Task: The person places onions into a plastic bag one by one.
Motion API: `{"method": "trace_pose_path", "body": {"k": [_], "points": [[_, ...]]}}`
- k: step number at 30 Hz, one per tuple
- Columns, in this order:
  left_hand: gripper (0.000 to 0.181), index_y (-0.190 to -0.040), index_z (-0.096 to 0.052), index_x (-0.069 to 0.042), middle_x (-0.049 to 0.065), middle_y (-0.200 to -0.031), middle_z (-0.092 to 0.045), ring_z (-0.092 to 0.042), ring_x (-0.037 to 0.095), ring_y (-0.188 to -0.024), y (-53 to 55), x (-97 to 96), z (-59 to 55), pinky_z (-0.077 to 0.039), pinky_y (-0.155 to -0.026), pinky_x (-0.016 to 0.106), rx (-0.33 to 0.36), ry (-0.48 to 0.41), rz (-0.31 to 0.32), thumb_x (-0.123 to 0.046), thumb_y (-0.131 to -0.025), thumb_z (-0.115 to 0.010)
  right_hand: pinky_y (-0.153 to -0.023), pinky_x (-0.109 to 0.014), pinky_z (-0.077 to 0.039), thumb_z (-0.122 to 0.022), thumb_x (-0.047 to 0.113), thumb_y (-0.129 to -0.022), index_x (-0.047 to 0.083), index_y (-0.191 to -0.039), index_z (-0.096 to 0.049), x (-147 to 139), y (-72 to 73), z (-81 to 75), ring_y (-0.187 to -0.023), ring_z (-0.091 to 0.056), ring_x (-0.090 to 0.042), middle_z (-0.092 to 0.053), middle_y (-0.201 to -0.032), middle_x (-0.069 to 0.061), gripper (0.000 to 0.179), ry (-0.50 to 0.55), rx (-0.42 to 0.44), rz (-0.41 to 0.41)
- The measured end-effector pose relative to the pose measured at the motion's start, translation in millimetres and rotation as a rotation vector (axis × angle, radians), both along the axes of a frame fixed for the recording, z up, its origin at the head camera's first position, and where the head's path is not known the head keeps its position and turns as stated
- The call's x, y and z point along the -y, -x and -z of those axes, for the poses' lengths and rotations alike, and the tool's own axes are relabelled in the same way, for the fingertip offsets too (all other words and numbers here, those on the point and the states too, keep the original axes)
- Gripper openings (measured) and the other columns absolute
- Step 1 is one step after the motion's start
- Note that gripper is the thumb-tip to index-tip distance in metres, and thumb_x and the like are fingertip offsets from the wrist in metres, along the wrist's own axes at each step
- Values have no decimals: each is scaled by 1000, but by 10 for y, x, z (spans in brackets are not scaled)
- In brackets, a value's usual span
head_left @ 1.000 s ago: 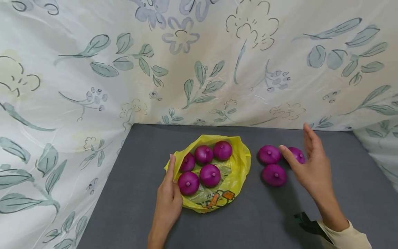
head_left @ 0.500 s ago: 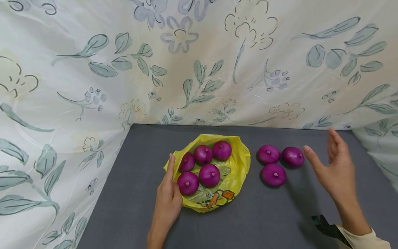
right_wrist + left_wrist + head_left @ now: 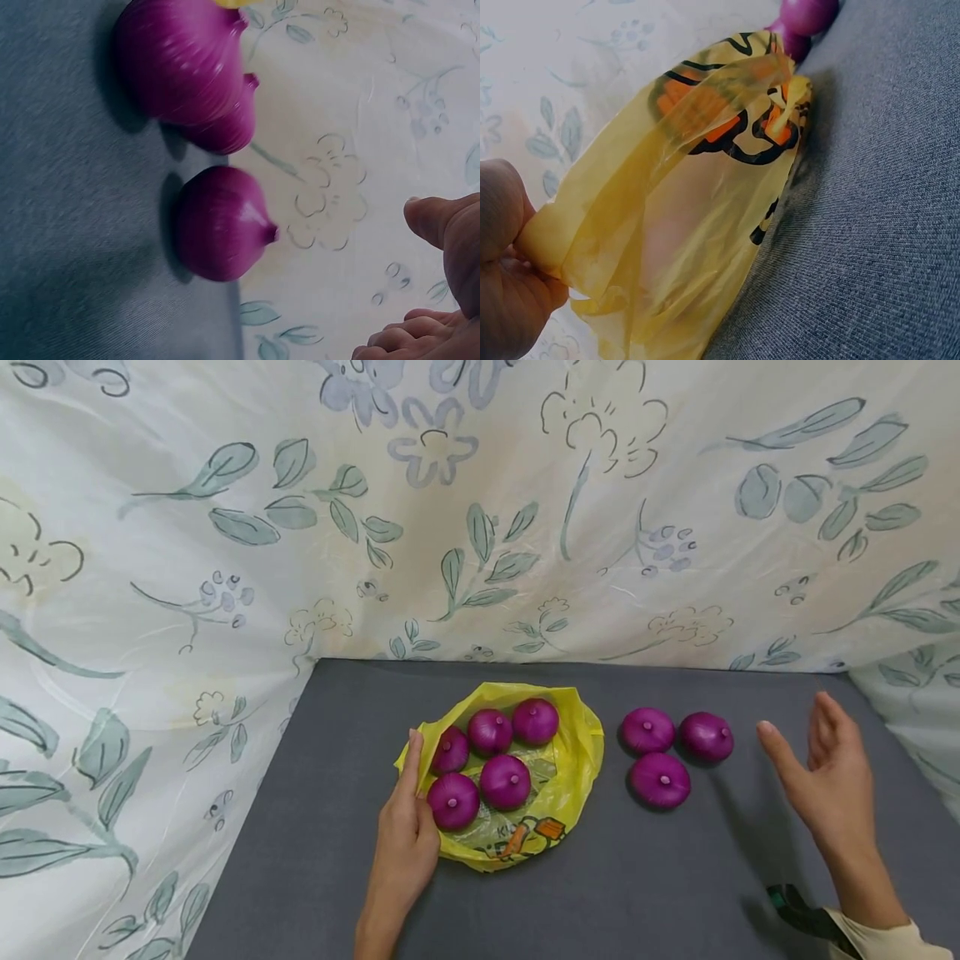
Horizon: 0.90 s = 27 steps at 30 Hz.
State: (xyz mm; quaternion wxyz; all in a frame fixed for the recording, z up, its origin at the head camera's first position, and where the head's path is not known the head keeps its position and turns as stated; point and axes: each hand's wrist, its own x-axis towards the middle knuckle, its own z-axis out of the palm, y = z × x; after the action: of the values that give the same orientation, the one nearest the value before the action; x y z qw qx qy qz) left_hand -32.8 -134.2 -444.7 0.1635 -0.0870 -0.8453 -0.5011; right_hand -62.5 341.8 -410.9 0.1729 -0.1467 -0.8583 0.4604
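My left hand [image 3: 405, 835] pinches the left rim of a yellow plastic bag [image 3: 577, 760] lying mouth-up on the grey cloth. Inside the bag sit several purple onions [image 3: 506, 782]. The left wrist view shows thumb and fingers gripping the thin plastic [image 3: 697, 195]. Three more onions stand right of the bag: one at the back left [image 3: 648, 731], one in front of it [image 3: 660, 781], one at the right [image 3: 707, 737]. My right hand [image 3: 832, 785] is raised to the right of these, thumb apart from the fingers, holding nothing.
Grey cloth [image 3: 315, 860] covers the table. A floral sheet [image 3: 480, 527] hangs along the back and both sides. A dark strap [image 3: 806, 914] sits at the right sleeve [image 3: 892, 939].
My right hand has moved right and slightly nearer, away from the three loose onions, uncovering the rightmost one. The left hand, bag and onions stay where they were.
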Motion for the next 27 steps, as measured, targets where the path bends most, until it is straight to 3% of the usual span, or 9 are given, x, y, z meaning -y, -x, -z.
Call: {"method": "trace_pose_path", "body": {"k": [3,8,12,20,27], "points": [[89,-170,-23,-30,3,-173,-32,-51,20,-130,0,-4,1,-39,-89,23,0,4,1,18,-98,-42,-114,-7,-17,-67,31,-104,27,-172,-9,-58,-19,67,-158,-10,-7,-6,-174,8,89,24,9,-9],[88,-170,-22,-29,3,-173,-31,-49,15,-134,7,-14,10,-37,-93,19,-8,1,12,18,-99,-42,-115,-9,-19,-65,31,-106,25,-172,-9,-103,-22,174,-158,-10,-8,-6,-174,8,86,58,18,-12],[87,-171,-22,-27,4,-173,-31,-49,15,-124,9,-24,18,-41,-86,24,-16,23,8,18,-99,-44,-116,-11,-19,-64,31,-106,23,-172,-8,-101,-17,243,-159,-9,-9,-5,-174,8,86,81,19,-26],[88,-170,-23,-28,3,-172,-32,-48,11,-131,-9,-11,10,-39,-89,21,-16,17,0,18,-98,-43,-115,-10,-21,-64,32,-106,22,-172,-6,-90,-15,362,-159,-9,-11,-3,-174,6,88,102,41,-49],[88,-171,-23,-27,3,-172,-32,-55,21,-107,-18,-14,-12,-42,-72,27,-10,25,-4,18,-98,-43,-110,-4,-20,-64,37,-106,23,-171,4,-43,25,477,-160,-5,-14,3,-175,0,95,52,86,-132]]}}
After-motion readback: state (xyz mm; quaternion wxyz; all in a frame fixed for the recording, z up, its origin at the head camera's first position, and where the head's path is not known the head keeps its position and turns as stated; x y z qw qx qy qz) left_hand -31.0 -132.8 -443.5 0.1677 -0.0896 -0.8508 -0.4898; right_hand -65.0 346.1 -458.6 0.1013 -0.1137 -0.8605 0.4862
